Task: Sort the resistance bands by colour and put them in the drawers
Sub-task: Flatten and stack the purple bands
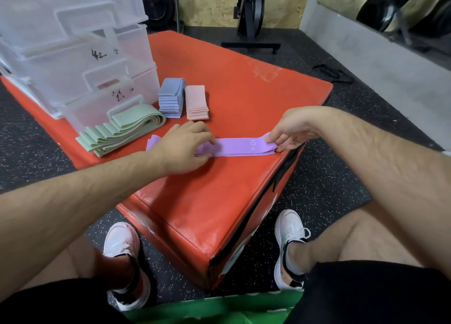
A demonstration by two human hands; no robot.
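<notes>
Plastic drawers [80, 62] stand at the left of the red padded box [244, 84], with green bands [122, 130], blue bands [170, 99] and pink bands [197, 101] stacked just beside them. My left hand [185, 148] presses, fingers relaxed, on the purple bands [236, 146] lying near the box's front edge. My right hand [290, 133] pinches their right end.

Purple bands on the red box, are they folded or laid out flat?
Laid out flat: purple bands lie full length, left hand pressing them, right hand pinching one end.
</notes>
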